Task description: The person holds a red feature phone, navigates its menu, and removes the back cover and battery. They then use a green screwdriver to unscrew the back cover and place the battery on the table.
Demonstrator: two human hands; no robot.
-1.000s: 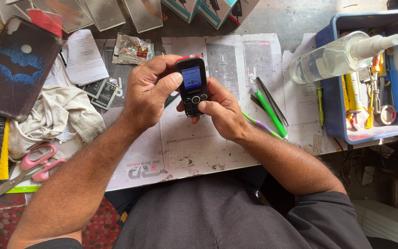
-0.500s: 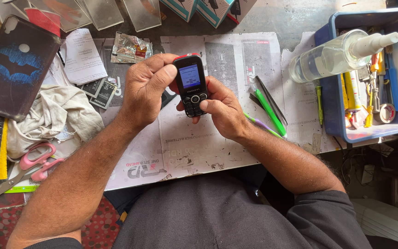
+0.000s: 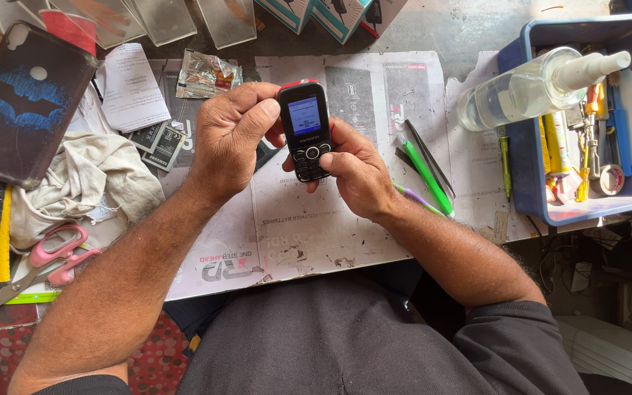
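A small black keypad phone with a red edge and a lit blue screen is held upright above the paper-covered bench. My left hand grips its left side, the thumb lying along the edge next to the screen. My right hand cups the phone from below and from the right, with the thumb resting on the keypad. Both forearms reach in from the bottom of the view.
A blue tray at the right holds a clear spray bottle and tools. Green tweezers and a pen lie beside my right hand. At the left are a dark phone case, a white cloth and pink scissors.
The phone has tilted slightly more upright in both hands, and my right thumb has shifted on the keypad. The hands stay in the same spot.
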